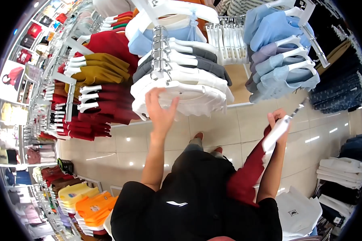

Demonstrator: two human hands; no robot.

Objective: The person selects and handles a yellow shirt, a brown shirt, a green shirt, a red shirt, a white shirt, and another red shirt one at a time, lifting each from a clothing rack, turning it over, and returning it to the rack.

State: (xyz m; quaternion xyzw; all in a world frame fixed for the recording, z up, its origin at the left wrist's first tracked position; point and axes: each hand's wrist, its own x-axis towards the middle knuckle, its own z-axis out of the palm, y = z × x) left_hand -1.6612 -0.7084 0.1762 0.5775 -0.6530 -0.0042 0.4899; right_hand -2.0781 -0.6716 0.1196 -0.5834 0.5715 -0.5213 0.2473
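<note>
My left hand [161, 109] is raised to the front of a hanging rail, its fingers and thumb apart. The fingertips are right at the white hanger [185, 87] of the foremost white shirt [189, 100]. Behind that shirt, more white and dark grey tops hang on the metal rail [159, 52]. Off to the right, my right hand [278, 118] is closed round a white hanger [276, 134], tilted with its metal hook pointing up and right. A dark red garment [245, 176] hangs from this hanger, along my right forearm and beside my black shirt.
Mustard tops [102, 70] and dark red tops [112, 102] hang at the left. Light blue tops [283, 78] hang on a rail at the right. Folded white clothes [342, 172] are stacked at the far right, and an orange shirt [96, 209] is at lower left. Tiled floor [217, 130] lies below.
</note>
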